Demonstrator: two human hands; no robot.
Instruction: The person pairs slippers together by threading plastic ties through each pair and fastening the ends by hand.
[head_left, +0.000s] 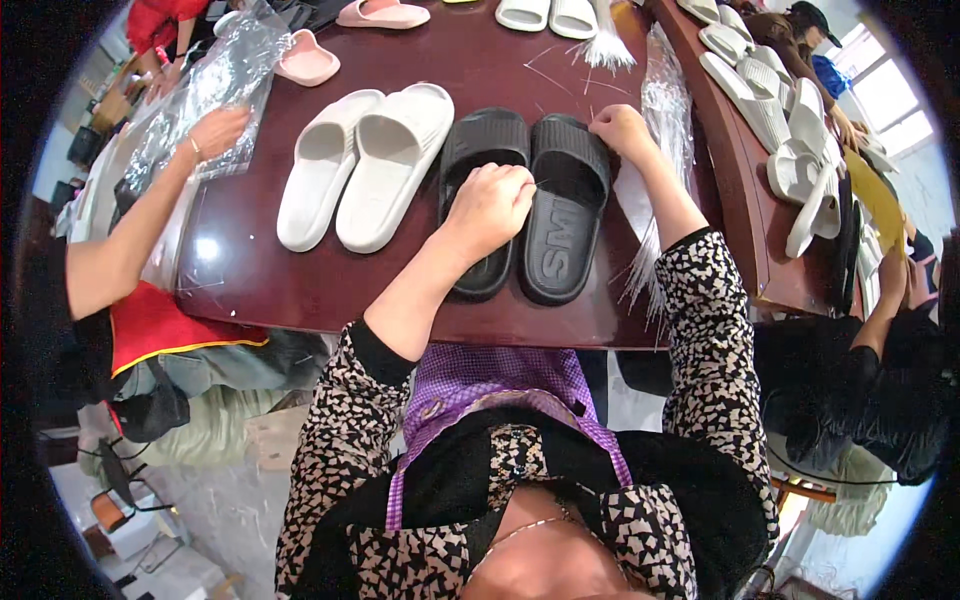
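A pair of black slide slippers (565,205) lies side by side on the dark red-brown table (260,270) in front of me. My left hand (490,205) is closed over the left black slipper (480,150), pinching something thin that I cannot make out. Near the top edge of the right black slipper, my right hand (620,130) pinches a thin clear plastic strand. Just left of the black pair lies a pair of white slide slippers (365,165).
A bundle of clear plastic strands (665,110) lies right of the black pair. A person on the left rests a hand (215,130) on clear plastic bags (215,75). Pink slippers (310,60) and more white slippers (770,110) lie farther off; another person sits at the right.
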